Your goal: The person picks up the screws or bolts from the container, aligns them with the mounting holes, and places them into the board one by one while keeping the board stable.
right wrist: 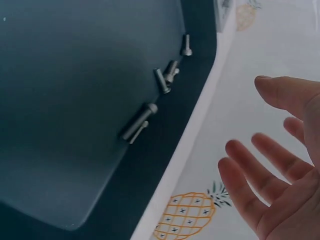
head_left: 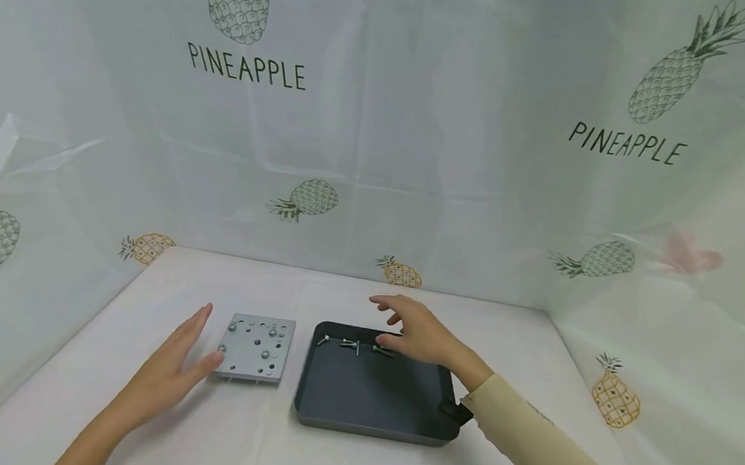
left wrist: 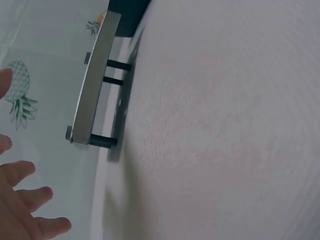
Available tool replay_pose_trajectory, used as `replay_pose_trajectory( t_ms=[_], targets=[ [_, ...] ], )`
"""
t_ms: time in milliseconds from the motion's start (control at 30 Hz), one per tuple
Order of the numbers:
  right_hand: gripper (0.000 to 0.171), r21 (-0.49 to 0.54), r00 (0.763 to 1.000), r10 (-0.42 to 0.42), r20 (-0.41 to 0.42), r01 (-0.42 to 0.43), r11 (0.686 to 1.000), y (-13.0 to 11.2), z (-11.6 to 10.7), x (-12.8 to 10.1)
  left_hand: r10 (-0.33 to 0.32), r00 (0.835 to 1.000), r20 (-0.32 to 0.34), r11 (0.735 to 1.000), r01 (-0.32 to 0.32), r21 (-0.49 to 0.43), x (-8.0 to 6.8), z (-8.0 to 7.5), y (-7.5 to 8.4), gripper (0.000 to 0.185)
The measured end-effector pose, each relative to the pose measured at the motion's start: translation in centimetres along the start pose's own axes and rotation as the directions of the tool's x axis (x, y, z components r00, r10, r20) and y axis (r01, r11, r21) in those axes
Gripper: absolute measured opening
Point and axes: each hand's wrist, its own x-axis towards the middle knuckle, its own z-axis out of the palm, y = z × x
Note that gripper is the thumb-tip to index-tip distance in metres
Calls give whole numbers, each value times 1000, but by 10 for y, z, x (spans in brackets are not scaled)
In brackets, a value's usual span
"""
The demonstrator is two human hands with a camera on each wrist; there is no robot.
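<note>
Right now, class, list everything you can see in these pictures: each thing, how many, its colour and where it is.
Metal plate: one, grey, drilled with holes, on short black legs, left of the tray.
Tray: one, dark grey, centre of the table.
Bolts: several, silver, along the tray's far edge.
Table: one, white covering.
Backdrop: white sheet with pineapple prints, on three sides.
Left hand: open, beside the plate.
Right hand: open, over the bolts, cream sleeve.

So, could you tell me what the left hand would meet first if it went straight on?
Probably the metal plate: the left hand lies open beside its near-left corner, fingers pointing past that edge.
</note>
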Motion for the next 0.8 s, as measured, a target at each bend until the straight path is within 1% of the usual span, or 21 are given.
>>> replay_pose_trajectory(
  t_ms=[167, 300, 500, 633, 800],
  targets=[
    [51, 37, 998, 16, 61, -19, 999, 8, 5, 2, -42, 999, 16, 997, 43, -61, -1, 7, 2, 87],
    [40, 34, 994, 44, 103, -48, 998, 15, 11, 3, -74, 997, 27, 995, 76, -62, -2, 11, 2, 86],
    [37, -23, 987, 98, 131, -96, 995, 24, 24, 3, -95, 994, 55, 994, 97, -53, -2, 17, -3, 85],
    [36, -53, 984, 131, 121, -125, 991, 25, 31, 1, -98, 993, 73, 992, 103, -69, -2, 18, -6, 84],
    [33, -53, 979, 169, 114, -164, 985, 25, 39, 0, -115, 988, 100, 986, 126, -106, -1, 19, -7, 84]
  ],
)
